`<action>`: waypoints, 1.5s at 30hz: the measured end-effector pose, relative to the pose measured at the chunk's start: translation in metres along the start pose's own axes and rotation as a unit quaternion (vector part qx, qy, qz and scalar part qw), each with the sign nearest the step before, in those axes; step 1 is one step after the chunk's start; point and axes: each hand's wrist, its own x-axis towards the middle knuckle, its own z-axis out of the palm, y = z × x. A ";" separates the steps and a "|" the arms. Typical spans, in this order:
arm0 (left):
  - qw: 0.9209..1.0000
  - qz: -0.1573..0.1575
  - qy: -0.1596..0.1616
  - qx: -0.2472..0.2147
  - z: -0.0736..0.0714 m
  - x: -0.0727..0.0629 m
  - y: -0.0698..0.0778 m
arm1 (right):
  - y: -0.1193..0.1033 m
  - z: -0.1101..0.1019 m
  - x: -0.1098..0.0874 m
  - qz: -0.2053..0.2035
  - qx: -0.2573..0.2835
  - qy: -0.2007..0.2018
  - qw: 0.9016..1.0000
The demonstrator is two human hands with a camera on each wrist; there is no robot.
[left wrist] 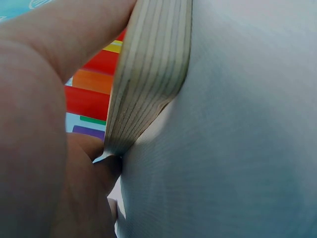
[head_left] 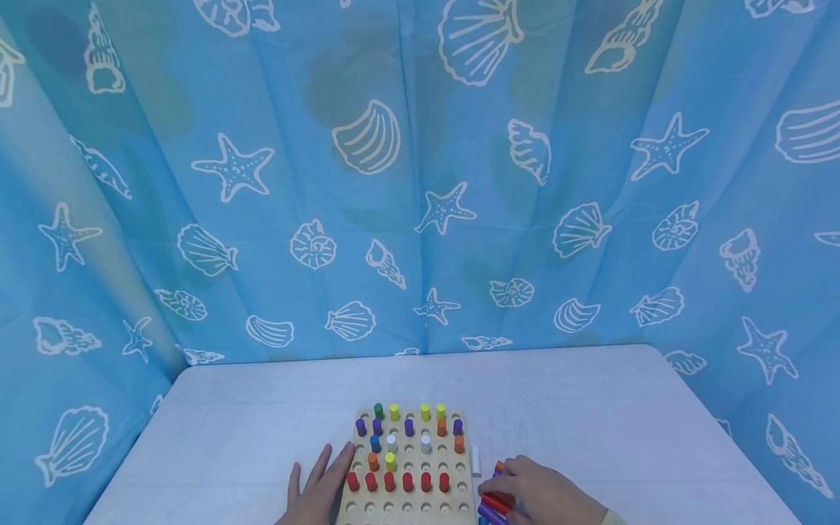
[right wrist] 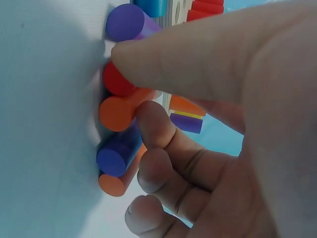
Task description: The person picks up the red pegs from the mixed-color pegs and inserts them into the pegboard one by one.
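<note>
A wooden pegboard (head_left: 407, 507) with rows of round holes lies on the table, holding several coloured pegs. One row has red pegs (head_left: 407, 481); farther back stand yellow, purple, orange, white, blue and green ones. My left hand (head_left: 316, 490) rests at the board's left edge, fingers straight and spread. To the right of the board, my right hand (head_left: 541, 490) is over a group of loose pegs. Its thumb and index finger pinch a red peg (right wrist: 116, 79); the index fingertip is hidden behind the thumb in the right wrist view. An orange peg (right wrist: 116, 114) lies beside it.
Loose purple (right wrist: 125, 23), blue (right wrist: 112, 161) and orange pegs lie around the red one. A white peg (head_left: 476, 461) lies along the board's right edge. Behind the white table (head_left: 262, 408) hangs a blue curtain (head_left: 420, 270) with shell prints.
</note>
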 end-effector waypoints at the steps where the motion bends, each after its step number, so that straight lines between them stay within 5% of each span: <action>1: 1.000 0.001 -0.001 -0.001 0.000 0.000 0.000 | 0.000 0.000 0.000 0.003 0.003 -0.001 1.000; 27: 1.000 0.015 0.008 0.004 0.003 0.002 -0.004 | -0.014 0.007 0.006 -0.009 -0.028 0.020 0.999; 33: 1.000 0.007 0.005 0.002 0.002 0.001 -0.002 | -0.019 0.010 0.009 0.024 -0.039 0.025 0.999; 45: 1.000 0.004 0.004 -0.006 0.000 -0.001 0.001 | -0.027 0.012 0.006 0.114 0.058 0.058 0.990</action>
